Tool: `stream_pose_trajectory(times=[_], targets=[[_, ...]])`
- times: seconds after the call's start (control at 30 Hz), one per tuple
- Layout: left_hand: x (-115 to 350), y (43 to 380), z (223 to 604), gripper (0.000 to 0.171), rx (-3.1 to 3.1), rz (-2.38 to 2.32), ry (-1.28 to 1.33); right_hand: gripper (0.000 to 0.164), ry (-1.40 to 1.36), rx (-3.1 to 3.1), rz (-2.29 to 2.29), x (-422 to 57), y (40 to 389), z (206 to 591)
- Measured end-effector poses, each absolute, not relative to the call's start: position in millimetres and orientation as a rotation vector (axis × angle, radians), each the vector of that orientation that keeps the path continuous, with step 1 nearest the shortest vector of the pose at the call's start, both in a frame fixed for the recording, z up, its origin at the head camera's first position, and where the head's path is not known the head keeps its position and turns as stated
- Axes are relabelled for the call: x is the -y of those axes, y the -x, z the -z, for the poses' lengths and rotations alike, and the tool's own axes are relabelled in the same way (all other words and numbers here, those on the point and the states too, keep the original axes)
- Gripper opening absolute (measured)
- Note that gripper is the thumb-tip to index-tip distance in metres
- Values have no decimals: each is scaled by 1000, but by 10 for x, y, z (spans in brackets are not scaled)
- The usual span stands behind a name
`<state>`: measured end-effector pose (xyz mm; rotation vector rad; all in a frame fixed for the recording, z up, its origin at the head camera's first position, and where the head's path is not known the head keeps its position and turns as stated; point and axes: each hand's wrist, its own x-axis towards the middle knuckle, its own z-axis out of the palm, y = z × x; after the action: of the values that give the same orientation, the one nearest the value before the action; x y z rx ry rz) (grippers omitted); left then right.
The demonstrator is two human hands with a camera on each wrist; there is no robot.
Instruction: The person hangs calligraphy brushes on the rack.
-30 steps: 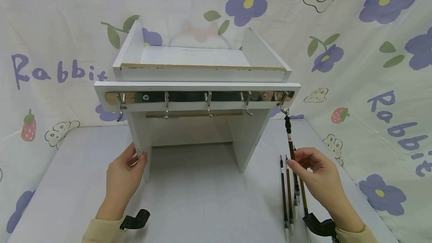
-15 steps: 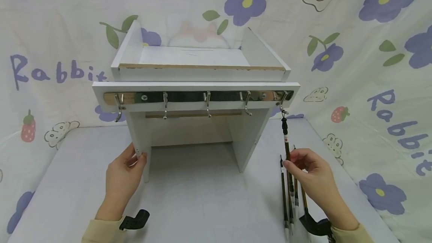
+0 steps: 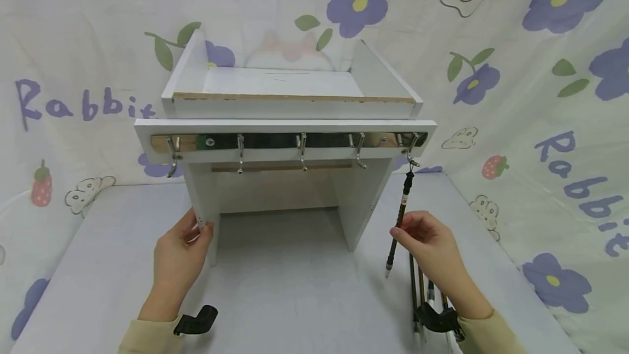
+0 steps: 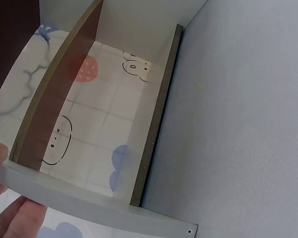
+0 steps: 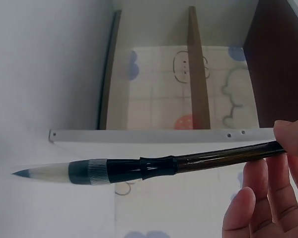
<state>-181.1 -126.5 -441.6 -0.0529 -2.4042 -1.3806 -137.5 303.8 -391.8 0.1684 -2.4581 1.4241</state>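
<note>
At the right end of the white shelf's hook rail, a dark-handled calligraphy brush [image 3: 404,195] hangs by its loop from the last metal hook [image 3: 413,149]. My right hand [image 3: 434,247] pinches the middle of its handle between thumb and fingers. The brush tilts, its tip down and to the left. In the right wrist view the brush's pale bristles [image 5: 49,172] end in a dark point. My left hand [image 3: 179,261] grips the front edge of the shelf's left side panel [image 3: 202,195]; the left wrist view shows fingertips [image 4: 27,218] on that panel [image 4: 84,201].
The white shelf [image 3: 295,109] stands on a pale tabletop [image 3: 290,299] before a flower-printed cloth. Several more brushes [image 3: 414,288] lie on the table under my right wrist, partly hidden. The rail's other hooks [image 3: 303,152] carry nothing.
My right hand has moved left, swinging the brush's lower end leftward from near upright to a tilt. The loop stays at the hook. My left hand and the shelf keep their place.
</note>
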Motion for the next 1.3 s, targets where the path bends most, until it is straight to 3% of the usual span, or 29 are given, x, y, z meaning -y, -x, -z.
stream_pose_trajectory(times=[0.67, 1.03, 1.3], targets=[[1294, 1823, 4448, 46, 2416, 1387, 60, 20, -104, 2505, -1400, -2795, 1374, 3698], [1334, 1824, 4347, 48, 2277, 1502, 172, 28, -144, 2481, -1505, -3096, 1492, 3988], [1386, 1856, 4246, 52, 2314, 1501, 259, 37, -39, 2554, -1585, -3447, 1494, 3996]])
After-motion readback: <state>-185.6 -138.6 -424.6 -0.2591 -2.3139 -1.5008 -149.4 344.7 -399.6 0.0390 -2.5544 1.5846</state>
